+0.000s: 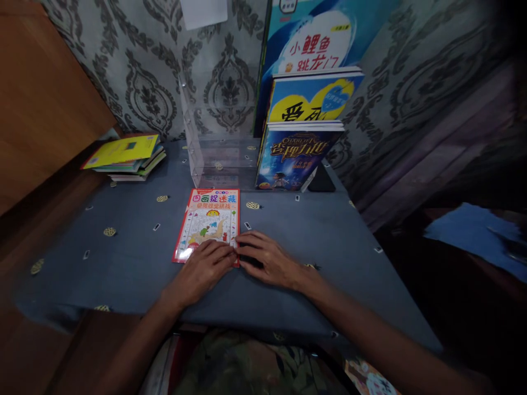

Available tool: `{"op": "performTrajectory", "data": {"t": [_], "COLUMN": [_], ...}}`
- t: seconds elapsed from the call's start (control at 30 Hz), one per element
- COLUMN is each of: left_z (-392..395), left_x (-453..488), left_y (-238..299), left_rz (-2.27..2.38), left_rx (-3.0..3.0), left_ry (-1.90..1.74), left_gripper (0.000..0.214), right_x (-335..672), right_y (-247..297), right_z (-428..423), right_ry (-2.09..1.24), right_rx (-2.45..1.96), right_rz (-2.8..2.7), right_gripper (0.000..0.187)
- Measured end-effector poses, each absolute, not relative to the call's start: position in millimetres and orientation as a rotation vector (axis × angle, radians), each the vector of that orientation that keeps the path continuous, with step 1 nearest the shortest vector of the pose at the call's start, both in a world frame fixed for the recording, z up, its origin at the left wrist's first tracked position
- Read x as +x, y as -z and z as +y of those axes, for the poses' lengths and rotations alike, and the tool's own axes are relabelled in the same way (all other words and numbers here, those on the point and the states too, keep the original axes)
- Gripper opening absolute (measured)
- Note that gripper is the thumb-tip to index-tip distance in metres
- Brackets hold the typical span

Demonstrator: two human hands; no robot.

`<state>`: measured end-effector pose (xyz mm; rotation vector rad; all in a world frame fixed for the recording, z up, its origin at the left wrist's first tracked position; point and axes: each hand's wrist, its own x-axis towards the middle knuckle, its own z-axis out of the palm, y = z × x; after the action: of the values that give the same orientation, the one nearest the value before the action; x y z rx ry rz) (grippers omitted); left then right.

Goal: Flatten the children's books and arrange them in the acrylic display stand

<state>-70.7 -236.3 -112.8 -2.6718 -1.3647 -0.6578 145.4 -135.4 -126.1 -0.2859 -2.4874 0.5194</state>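
A red-bordered picture book (214,222) with a white drawing on its cover lies shut on the blue tablecloth in front of me. Across its lower part rests my left hand (209,269), palm down with the fingers stretched out over the cover. My right hand (265,257) is at the book's right edge, its fingertips touching that edge and its fingers slightly spread. The fingertips of both hands nearly meet near the lower right corner, which is partly covered.
Behind the book stands a clear acrylic rack (193,137). Several upright books (298,156) fill its right side, a dark flat object (323,180) beside them. At the back left lies a pile of books (127,152). A patterned curtain (148,82) hangs behind the table (135,274).
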Motion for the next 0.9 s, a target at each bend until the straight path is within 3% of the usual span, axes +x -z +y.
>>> {"op": "performTrajectory", "data": {"t": [0.4,0.9], "left_z": [-251,-290], "left_x": [-73,-51], "left_y": [117,122], "left_rz": [-1.461,-1.763], "left_rx": [-2.579,-2.440], "left_ry": [0.540,0.561], "left_gripper": [0.030,0.039], "right_x": [145,139], "right_y": [125,117], "right_z": [-139,-147], "right_ry": [-0.534,-0.501], "right_rx": [-0.265,-0.088], "right_rz": [-2.504,-2.471], "right_gripper": [0.028,0.020]}}
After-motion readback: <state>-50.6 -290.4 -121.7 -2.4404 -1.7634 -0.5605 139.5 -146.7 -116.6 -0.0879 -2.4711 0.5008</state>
